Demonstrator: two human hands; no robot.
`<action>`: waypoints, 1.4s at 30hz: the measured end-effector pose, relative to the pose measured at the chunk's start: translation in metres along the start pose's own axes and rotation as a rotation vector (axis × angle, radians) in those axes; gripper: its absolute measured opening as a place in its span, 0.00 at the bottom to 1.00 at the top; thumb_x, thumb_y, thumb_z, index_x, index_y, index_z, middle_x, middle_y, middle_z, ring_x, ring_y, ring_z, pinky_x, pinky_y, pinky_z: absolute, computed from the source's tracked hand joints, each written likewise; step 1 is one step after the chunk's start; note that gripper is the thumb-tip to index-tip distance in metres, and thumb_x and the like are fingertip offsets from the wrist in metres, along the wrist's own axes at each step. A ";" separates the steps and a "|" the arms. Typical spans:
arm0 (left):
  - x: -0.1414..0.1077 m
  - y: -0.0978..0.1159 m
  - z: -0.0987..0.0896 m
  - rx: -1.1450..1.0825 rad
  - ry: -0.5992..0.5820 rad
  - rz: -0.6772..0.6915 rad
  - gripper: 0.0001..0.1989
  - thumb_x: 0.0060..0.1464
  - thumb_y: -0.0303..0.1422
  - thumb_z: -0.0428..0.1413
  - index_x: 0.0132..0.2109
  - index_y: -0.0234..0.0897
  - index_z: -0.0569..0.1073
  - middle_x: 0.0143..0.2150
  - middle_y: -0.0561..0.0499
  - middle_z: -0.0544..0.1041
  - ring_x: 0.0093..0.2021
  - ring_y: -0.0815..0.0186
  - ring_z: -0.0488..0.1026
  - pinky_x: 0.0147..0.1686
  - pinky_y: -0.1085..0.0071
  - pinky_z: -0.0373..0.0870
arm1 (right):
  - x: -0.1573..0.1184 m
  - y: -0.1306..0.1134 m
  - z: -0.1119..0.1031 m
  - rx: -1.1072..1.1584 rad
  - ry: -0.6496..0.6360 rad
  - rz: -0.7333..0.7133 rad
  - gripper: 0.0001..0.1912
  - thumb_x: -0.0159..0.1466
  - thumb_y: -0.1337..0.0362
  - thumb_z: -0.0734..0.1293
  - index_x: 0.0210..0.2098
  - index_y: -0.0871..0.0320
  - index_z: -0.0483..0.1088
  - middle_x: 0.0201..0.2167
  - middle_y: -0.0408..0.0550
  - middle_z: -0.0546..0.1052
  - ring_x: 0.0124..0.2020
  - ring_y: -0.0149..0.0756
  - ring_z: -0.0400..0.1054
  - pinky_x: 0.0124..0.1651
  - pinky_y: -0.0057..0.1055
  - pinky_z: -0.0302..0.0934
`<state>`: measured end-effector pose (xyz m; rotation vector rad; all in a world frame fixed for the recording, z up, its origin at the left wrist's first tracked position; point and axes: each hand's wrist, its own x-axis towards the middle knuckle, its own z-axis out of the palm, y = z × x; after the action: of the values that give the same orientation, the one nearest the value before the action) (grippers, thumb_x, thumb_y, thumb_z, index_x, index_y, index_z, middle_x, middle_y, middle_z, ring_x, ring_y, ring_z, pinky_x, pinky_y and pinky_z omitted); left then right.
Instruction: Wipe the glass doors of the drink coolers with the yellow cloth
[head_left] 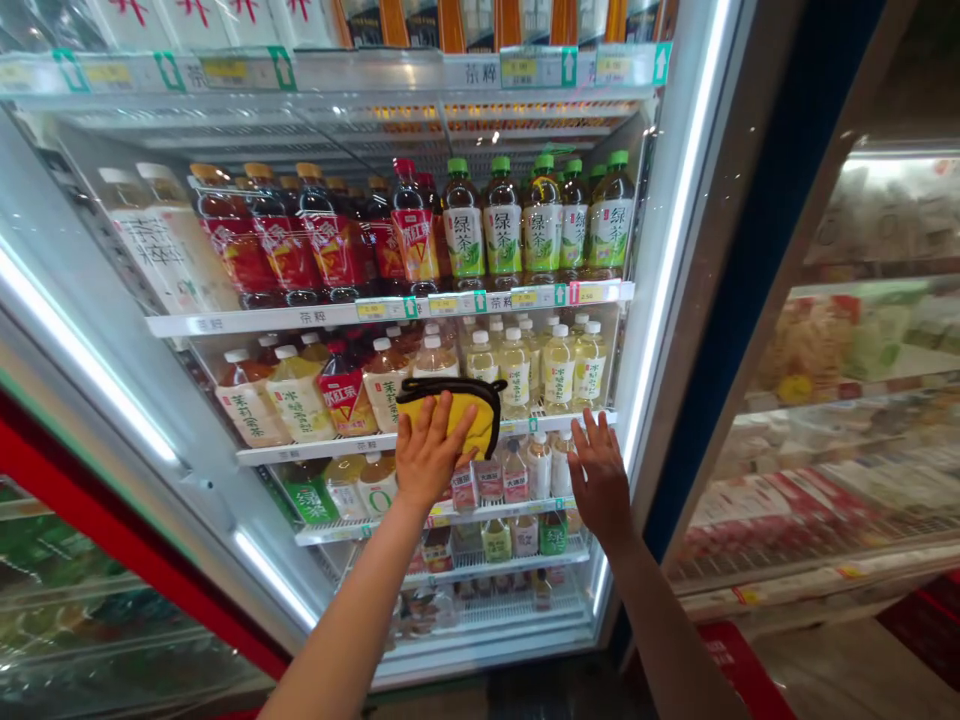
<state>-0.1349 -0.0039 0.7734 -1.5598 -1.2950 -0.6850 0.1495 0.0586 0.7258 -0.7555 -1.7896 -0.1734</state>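
Note:
My left hand [430,450] is pressed flat with fingers spread against a yellow cloth [484,415] with a dark edge, in front of the glass of a lit drinks cooler. To its right, my right hand [600,480] is raised near the cooler's right side, its fingers stretched out and nothing held in them. Behind the hands, bottles with white caps [559,370] stand on a middle shelf. Green-capped tea bottles [502,225] and red-labelled bottles [330,240] line the shelf above.
A bright light strip [679,220] runs down the cooler's right side. Farther right stands another chiller with packaged goods [795,500] on shelves. A red frame edge [142,560] slants across the lower left. More bottles [525,535] fill the lower shelves.

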 end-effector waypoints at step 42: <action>0.052 0.161 0.052 -0.114 -0.031 0.219 0.35 0.62 0.41 0.60 0.73 0.51 0.60 0.73 0.46 0.62 0.76 0.56 0.51 0.76 0.51 0.30 | -0.006 0.092 -0.058 -0.081 0.015 0.106 0.27 0.76 0.63 0.54 0.74 0.57 0.54 0.75 0.59 0.54 0.77 0.50 0.42 0.72 0.62 0.49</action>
<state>0.0243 0.0692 0.7481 -1.7808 -1.1027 -0.6060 0.2495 0.1015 0.7182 -0.9027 -1.7323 -0.1815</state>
